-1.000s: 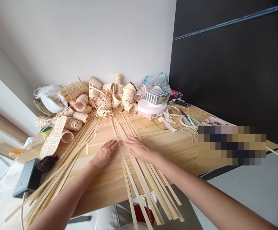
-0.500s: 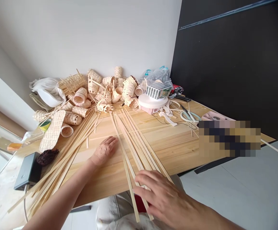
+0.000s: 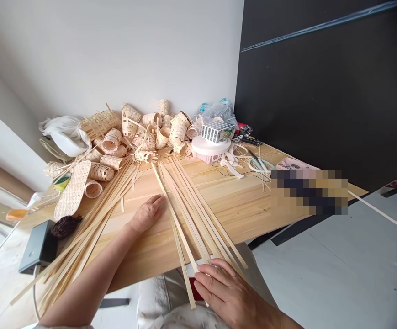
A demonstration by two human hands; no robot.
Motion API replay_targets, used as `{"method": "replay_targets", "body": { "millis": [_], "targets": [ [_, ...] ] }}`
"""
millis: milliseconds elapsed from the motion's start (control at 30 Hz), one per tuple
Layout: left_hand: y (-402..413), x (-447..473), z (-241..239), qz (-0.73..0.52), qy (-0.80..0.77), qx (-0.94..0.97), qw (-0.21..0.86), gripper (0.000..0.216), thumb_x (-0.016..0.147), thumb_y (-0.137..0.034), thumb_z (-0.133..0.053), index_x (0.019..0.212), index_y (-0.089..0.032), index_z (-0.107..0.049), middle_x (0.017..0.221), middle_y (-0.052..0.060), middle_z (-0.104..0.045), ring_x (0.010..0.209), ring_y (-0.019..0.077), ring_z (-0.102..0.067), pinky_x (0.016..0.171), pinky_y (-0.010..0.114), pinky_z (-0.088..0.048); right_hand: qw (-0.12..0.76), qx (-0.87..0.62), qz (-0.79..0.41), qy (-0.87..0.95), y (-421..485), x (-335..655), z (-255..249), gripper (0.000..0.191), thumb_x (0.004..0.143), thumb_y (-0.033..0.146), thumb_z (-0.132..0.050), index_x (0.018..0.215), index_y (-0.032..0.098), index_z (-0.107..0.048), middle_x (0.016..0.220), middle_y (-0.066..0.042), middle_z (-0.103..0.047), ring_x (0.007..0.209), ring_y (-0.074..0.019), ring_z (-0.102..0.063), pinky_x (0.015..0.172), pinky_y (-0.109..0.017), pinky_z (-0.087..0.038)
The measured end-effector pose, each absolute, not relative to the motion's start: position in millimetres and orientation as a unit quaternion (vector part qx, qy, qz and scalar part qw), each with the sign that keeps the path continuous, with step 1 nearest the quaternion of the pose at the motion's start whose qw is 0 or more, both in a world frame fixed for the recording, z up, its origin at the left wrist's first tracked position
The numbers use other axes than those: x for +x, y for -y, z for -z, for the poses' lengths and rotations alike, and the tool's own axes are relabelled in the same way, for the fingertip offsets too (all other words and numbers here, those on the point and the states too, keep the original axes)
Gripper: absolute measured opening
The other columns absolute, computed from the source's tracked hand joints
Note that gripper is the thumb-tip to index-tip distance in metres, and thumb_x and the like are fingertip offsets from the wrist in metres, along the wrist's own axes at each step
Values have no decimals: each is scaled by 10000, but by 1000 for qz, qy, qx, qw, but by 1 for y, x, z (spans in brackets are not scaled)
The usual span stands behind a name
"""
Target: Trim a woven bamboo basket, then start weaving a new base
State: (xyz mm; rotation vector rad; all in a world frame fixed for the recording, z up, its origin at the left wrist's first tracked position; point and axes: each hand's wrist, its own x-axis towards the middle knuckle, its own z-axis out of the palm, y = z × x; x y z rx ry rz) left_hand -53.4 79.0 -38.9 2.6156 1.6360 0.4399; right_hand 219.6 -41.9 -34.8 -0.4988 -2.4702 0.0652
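Note:
My left hand (image 3: 148, 214) rests palm down on the wooden table, fingers lying fairly flat. Its fingertips lie beside the right-hand group of long, thin bamboo strips (image 3: 198, 205). At the table's front edge, my right hand (image 3: 227, 288) lies over the near ends of these strips. Its fingers are stretched out and touch the strips from above; the thumb is hidden. One strip (image 3: 184, 276) sticks out past the edge, left of the right hand. A second bundle of strips (image 3: 92, 228) runs under and beside my left forearm.
Small woven baskets (image 3: 112, 139) are heaped along the wall. A flat woven piece (image 3: 73, 189), dark cord (image 3: 66, 226) and grey box (image 3: 37, 246) lie left. A white turntable (image 3: 211, 146) and scissors (image 3: 260, 163) are at the back right, near a blurred patch (image 3: 309, 192).
My right hand has come down and slightly back, from hovering with spread fingers to lying on the strips. My left hand stays put. The view has turned slightly right.

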Motion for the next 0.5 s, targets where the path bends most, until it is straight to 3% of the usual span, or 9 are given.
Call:
{"method": "replay_targets", "body": {
  "millis": [133,233,500],
  "targets": [
    [-79,-59,30,-182,-520,835,12,358,867,-191,-366,1210,-145,-461,1227,121,-504,1078,193,-535,925,333,-442,312,-170,-52,933,38,216,7,273,850,87,-344,1015,128,-558,941,-85,-605,884,-169,-526,798,-317,-426],
    [-78,-60,20,-183,-504,844,17,360,901,-260,-325,1216,-166,-471,1247,100,-494,1130,179,-492,973,333,-398,317,-148,-54,935,35,202,-8,258,849,73,-342,982,123,-557,849,-84,-601,771,-151,-542,694,-273,-445],
    [-74,-64,35,-92,-483,871,14,440,894,-351,-350,1239,-97,-449,1293,138,-455,1235,226,-371,1029,374,-328,281,-121,-45,951,40,182,0,189,866,121,-393,932,163,-565,873,-80,-617,816,-156,-554,713,-280,-450]
  ]
}}
